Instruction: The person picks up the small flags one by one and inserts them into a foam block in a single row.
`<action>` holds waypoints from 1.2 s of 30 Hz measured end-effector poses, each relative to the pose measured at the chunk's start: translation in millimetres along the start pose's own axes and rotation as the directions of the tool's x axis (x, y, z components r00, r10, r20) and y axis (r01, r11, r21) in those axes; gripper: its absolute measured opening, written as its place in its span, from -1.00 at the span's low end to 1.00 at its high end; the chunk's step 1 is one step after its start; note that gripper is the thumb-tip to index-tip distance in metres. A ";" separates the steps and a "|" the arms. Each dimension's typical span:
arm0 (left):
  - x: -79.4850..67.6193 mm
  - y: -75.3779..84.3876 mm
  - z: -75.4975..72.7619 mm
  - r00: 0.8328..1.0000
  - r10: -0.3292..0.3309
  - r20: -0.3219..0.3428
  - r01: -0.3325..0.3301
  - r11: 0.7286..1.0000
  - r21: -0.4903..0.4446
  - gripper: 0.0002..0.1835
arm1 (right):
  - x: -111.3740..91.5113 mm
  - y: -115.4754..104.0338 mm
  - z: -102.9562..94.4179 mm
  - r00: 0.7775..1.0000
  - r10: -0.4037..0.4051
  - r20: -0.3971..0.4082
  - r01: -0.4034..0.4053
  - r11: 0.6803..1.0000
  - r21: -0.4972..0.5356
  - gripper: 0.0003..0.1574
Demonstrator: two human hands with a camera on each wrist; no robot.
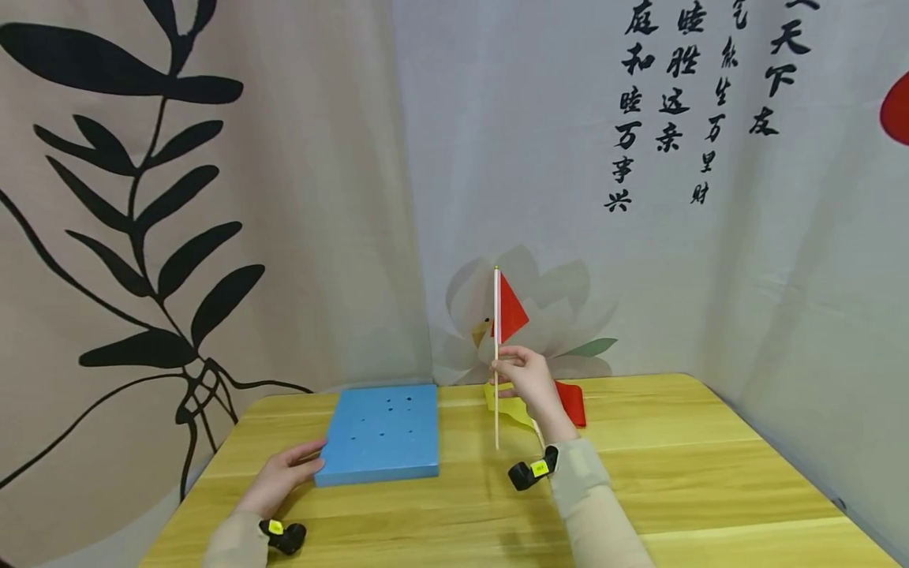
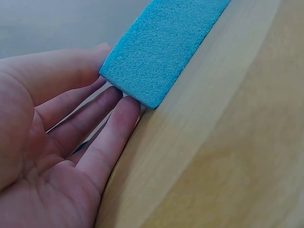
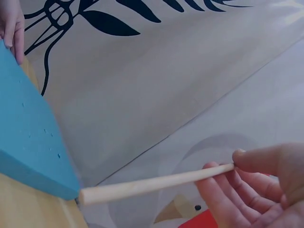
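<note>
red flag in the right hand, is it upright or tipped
Upright: the head view shows its stick vertical in the right hand, red cloth uppermost.

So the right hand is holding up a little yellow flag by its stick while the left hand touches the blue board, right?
Not quite: the flag is red, not yellow, as the head view shows. The right hand does hold it by its stick, and the left hand touches the blue board.

the head view looks forward over the table (image 1: 710,489) from the near side, the left wrist view faces a blue block (image 2: 164,47) close up, and the right wrist view, aimed far-left, shares that block with both.
</note>
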State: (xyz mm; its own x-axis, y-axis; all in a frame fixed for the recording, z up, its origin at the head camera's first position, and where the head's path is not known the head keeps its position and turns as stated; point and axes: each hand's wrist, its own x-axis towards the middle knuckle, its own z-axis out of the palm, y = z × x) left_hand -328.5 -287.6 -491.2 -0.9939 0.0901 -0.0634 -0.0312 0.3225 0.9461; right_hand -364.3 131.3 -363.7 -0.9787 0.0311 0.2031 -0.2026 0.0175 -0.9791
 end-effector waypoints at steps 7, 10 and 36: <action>0.6 1.2 1.0 1.000 -0.003 0.000 0.003 1.000 -0.013 -0.35 | 6.9 -6.0 11.4 0.998 -0.068 0.005 0.068 0.997 0.039 -0.66; 0.9 1.9 0.7 1.000 -0.006 -0.008 0.006 1.000 -0.003 -0.33 | 12.4 -4.3 17.2 0.995 -0.096 0.021 0.095 0.994 0.056 -0.66; 2.5 -2.7 0.6 1.000 0.020 -0.009 -0.021 0.999 -0.050 -0.38 | 32.6 -5.1 76.9 0.987 -0.153 0.036 0.146 0.976 0.162 -0.70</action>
State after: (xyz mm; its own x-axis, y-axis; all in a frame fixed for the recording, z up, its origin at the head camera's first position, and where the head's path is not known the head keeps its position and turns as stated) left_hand -330.8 -287.7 -494.1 -0.9953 0.0880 -0.0413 -0.0158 0.2727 0.9620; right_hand -397.7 55.3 -353.0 -0.9366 -0.0082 0.3504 -0.3459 -0.1402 -0.9278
